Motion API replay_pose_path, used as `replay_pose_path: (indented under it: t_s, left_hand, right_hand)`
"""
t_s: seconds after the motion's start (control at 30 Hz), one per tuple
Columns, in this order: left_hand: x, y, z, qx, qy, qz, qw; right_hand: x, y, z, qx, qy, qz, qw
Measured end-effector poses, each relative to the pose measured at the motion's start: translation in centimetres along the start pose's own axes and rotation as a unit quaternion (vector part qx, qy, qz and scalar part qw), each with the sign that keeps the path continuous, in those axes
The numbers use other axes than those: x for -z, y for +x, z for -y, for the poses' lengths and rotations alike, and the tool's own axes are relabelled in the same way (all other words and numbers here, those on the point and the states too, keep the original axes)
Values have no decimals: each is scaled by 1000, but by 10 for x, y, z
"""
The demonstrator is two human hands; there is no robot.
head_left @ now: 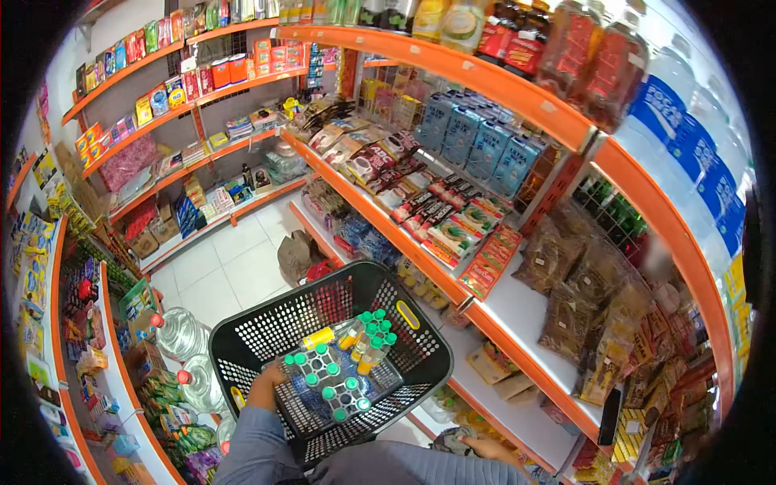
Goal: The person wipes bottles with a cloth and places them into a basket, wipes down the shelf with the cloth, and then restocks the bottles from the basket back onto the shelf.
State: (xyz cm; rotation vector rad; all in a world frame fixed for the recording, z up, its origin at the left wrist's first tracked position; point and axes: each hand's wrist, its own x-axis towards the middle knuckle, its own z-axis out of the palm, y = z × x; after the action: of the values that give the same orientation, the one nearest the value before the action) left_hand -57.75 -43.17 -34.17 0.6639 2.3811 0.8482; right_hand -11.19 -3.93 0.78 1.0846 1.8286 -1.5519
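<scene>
A black perforated basket (242,339) with yellow handle grips sits in front of my body. Inside it are several bottles with green caps (323,364) and a few bottles of orange-yellow drink (356,339). My left hand (270,381) is inside the basket's left side, beside the green-capped bottles; its fingers are partly hidden. My right hand (483,447) is low, right of the basket, closed around a crumpled grey item (453,441) that looks like cloth.
Orange-edged shelves (388,214) packed with sachets, cartons and bottles run along the right. Large water bottles with red caps (183,331) stand left of the basket. White floor tiles (234,250) show ahead, near a brown bag (297,257).
</scene>
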Motion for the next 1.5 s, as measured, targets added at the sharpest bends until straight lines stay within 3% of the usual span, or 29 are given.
replay_pose_path:
  t_s: [0.07, 0.13, 0.2, 0.27, 0.37, 0.4, 0.43, 0.53, 0.6, 0.67, 0.73, 0.8, 0.87, 0.93, 1.0, 1.07, 1.13, 1.2, 1.23, 1.3, 1.4, 1.43, 1.47, 1.5]
  left_hand:
    - [53, -18, -44, 135, 191, 189, 954]
    - [112, -64, -166, 224, 221, 175, 933]
    - [133, -71, -199, 144, 280, 179, 932]
    - [162, -107, -295, 105, 184, 168, 963]
    - [156, -160, -429, -139, 81, 132, 978]
    - [146, -176, -470, -214, 52, 146, 964]
    - [134, -191, -515, -251, 65, 191, 947]
    - [94, -241, -650, -343, 127, 293, 883]
    - [60, -272, -724, -560, 119, 328, 751]
    - [23, -308, -787, -653, 51, 343, 673]
    - [-3, -341, -848, -693, 63, 358, 623]
    - [-27, -369, -902, -772, 66, 353, 525]
    - [-57, -390, -946, -732, -26, 386, 561]
    - [-83, -422, -995, -615, -133, 434, 644]
    - [-115, -440, -1052, -658, -199, 362, 629]
    - [-146, -444, -1114, -738, -177, 226, 611]
    - [-172, -452, -1160, -714, -158, 180, 658]
    - [-204, -440, -1201, -700, -156, 135, 683]
    - [-216, -438, -1214, -680, -155, 92, 710]
    - [-229, -441, -1221, -677, -158, 96, 712]
    - [-246, -448, -1223, -690, -183, 62, 697]
    - [-251, -449, -1227, -673, -261, 63, 689]
    - [-254, -448, -1228, -651, -337, 64, 677]
    - [-255, -441, -1223, -691, -353, 54, 629]
  right_hand:
    - [21, 12, -38, -38, -34, -1, 999]
    - [35, 6, -58, -73, -60, -11, 995]
    - [54, -31, -45, 143, 39, 40, 988]
    - [75, -89, -13, 147, 89, 31, 985]
    - [111, -163, -34, 149, 126, -29, 980]
    - [130, -171, -59, 234, 96, -6, 968]
    - [148, -185, -80, 316, 57, 14, 947]
    - [177, -272, -113, 367, 25, -87, 926]
    - [183, -320, -141, 415, 95, -158, 891]
    - [189, -374, -165, 428, 70, -286, 854]
    - [191, -416, -177, 522, 197, -323, 765]
    - [199, -461, -180, 595, 197, -433, 648]
    - [211, -490, -179, 658, 282, -504, 483]
    - [242, -523, -184, 695, 284, -526, 400]
    - [281, -547, -182, 681, 256, -598, 336]
    - [319, -565, -179, 613, 217, -684, 332]
    - [358, -570, -178, 613, 140, -686, 367]
    - [383, -567, -177, 528, 136, -724, 423]
    - [399, -563, -183, 530, 137, -725, 418]
    - [425, -555, -190, 453, 22, -728, 515]
    - [378, -560, -172, 383, -60, -772, 503]
    - [368, -559, -169, 396, -84, -788, 463]
    - [364, -555, -166, 396, -84, -787, 466]
    - [362, -551, -164, 449, -119, -791, 397]
